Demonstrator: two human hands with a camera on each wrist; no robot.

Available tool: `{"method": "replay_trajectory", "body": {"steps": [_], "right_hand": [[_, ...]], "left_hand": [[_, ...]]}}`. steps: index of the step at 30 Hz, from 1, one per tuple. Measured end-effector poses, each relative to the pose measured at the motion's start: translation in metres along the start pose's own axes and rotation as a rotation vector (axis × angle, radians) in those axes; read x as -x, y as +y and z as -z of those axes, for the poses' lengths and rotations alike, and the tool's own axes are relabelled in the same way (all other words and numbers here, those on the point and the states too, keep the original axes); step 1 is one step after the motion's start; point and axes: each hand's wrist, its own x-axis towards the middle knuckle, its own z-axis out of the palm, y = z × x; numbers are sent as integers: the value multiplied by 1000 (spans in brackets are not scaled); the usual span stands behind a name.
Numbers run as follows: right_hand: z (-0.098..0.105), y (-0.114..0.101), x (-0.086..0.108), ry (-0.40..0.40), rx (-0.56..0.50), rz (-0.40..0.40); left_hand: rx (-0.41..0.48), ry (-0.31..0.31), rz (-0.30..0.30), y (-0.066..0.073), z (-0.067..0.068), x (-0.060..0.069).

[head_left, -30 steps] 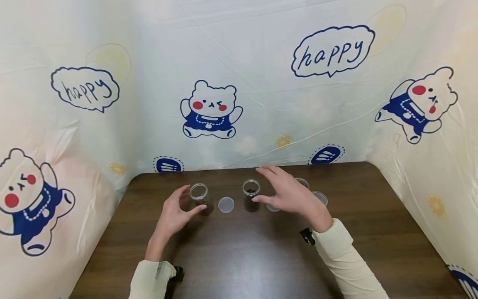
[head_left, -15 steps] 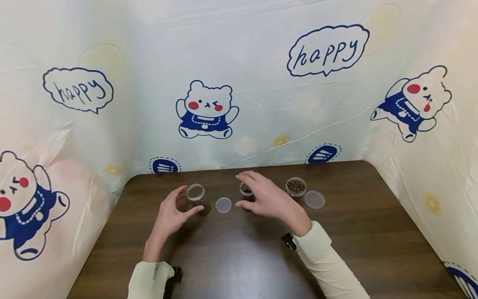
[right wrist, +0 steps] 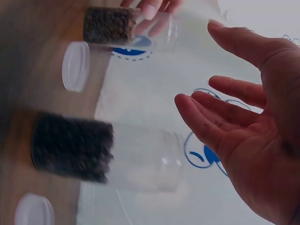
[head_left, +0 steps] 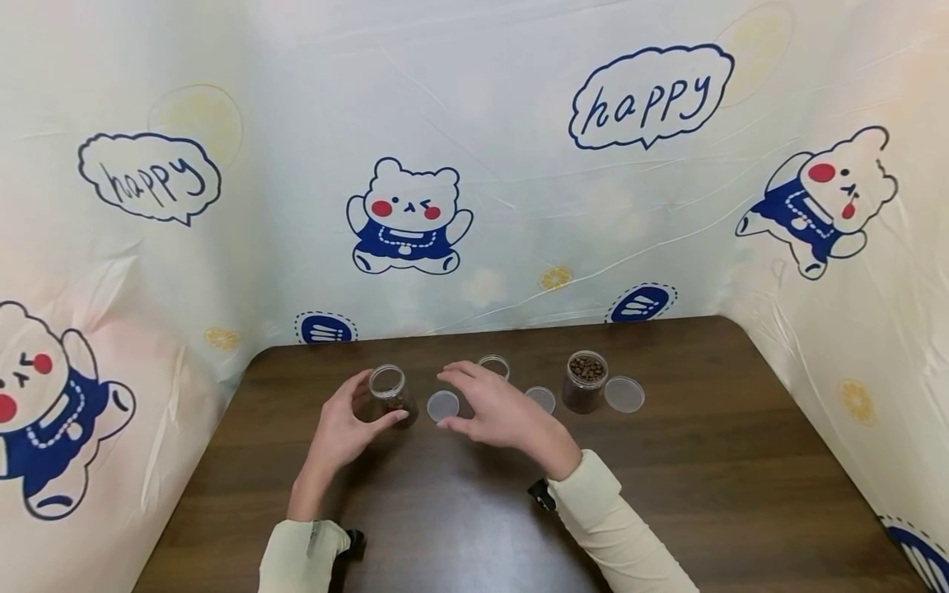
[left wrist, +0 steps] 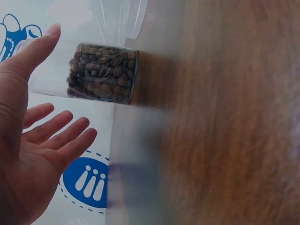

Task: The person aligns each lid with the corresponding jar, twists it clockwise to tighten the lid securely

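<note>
In the head view my left hand (head_left: 348, 424) curves loosely around a clear jar (head_left: 390, 397) part-filled with coffee beans, at the table's left. The left wrist view shows the beans (left wrist: 104, 73) between thumb and spread fingers; contact with the jar is unclear. My right hand (head_left: 504, 416) hovers with fingers parted and nothing held, near a round lid (head_left: 443, 407). It partly hides a second jar (head_left: 495, 362), which holds darker beans (right wrist: 72, 147) in the right wrist view. Uncapped at the right stands a third jar (head_left: 584, 391), filled higher with brown beans.
Two more lids lie flat on the brown table (head_left: 460, 511): one lid (head_left: 541, 400) right of the middle jar, another lid (head_left: 624, 394) beside the right jar. A printed curtain (head_left: 511, 206) encloses the table's back and sides.
My right hand has swept left, from beside the right jar, past the middle jar, to near the left lid. This uncovers the right jar and its neighbouring lids. The left hand stays around its jar.
</note>
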Motion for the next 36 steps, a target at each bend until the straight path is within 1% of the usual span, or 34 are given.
{"method": "replay_trajectory", "body": {"steps": [7,15,20,25,29,32,36], "right_hand": [[-21,-3,-11,-55,-22,-72],[-45,3,-21,-66,-36,-77],[-65,11,-27,-67,14,-108],[-81,17,-32,-51,52,-139],[-89,19,-35,-52,68,-165],[-95,21,-38,-55,83,-186],[-101,24,-41,-73,117,-214]], "left_hand": [[46,-7,-14,-1,-4,-1],[86,-11,-4,-2,-6,-4],[112,-21,5,-3,-9,-2],[134,-47,2,-4,-14,-1],[149,-52,1,-6,-16,-3],[162,-44,7,-6,-16,-5],[169,-40,8,-6,-17,-6]]}}
